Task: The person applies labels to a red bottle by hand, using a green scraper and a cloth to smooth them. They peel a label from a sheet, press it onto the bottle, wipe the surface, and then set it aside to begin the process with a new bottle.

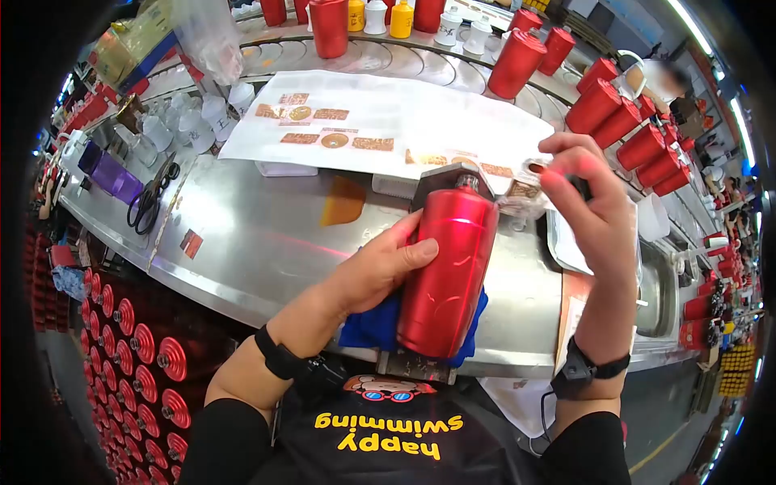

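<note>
A glossy red bottle (449, 275) with a narrow metallic neck lies tilted on a stand, a blue cloth (368, 327) beneath its lower end. My left hand (396, 263) grips its left side, thumb on top and the other fingers hidden behind it. To the right of the neck, my right hand (594, 198) is raised with fingers curled and the thumb bent inward. A tiny dark spot shows near those fingertips, too small to name. Below them sits a clear plastic-wrapped bundle (525, 198). A white sheet (388, 105) bearing gold-brown decals spreads behind the bottle.
Scissors (152, 198) and a purple container (113, 174) lie on the left of the metal table (234, 242). Clear and white bottles (194, 129) stand behind them. A conveyor (404, 61) carries red bottles at the back. A sink (659, 299) is at right; several red bottles are stacked lower left.
</note>
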A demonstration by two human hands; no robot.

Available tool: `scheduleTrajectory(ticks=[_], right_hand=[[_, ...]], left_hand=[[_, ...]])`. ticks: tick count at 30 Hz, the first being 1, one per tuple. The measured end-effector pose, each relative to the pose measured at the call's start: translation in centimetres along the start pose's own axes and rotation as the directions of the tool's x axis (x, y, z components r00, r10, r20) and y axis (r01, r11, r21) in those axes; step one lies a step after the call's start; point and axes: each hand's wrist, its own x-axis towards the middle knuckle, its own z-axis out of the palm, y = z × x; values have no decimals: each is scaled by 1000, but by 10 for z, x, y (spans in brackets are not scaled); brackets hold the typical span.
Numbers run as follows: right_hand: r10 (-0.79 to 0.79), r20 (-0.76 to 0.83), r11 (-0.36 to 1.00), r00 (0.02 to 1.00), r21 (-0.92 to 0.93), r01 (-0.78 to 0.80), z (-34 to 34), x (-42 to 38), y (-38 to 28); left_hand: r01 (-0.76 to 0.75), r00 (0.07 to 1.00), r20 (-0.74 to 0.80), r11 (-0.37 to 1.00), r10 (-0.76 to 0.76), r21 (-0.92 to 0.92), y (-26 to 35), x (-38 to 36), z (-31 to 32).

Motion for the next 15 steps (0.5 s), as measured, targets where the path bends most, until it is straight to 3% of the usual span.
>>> scheduleTrajectory(ticks=[1,2,5,7,9,12,15], right_hand=[[22,20,995,1000,101,-24,-4,-6,-12],[-68,23,990,997,129,65,-6,-10,-17],[69,93,974,993,207,-87,12,-25,-26],[39,125,988,991,144,-57,36,-32,-5],[25,88,987,996,153,-38,57,-36,12],[-45,-10,988,999,146,46,71,-37,26],[-35,-49,988,998,146,42,74,-38,26]], left_hand=[[-6,1000,6,1000,6,13,0,0,0],[-13,1000,14,1000,12,27,1,0,0],[-60,998,-29,997,61,48,-3,-1,1],[-67,993,-92,996,72,64,-6,-2,-4],[-34,986,-162,996,47,80,-10,-5,-9],[-122,975,-166,979,149,164,-16,-7,3],[-231,936,-136,859,324,456,-17,-11,25]])
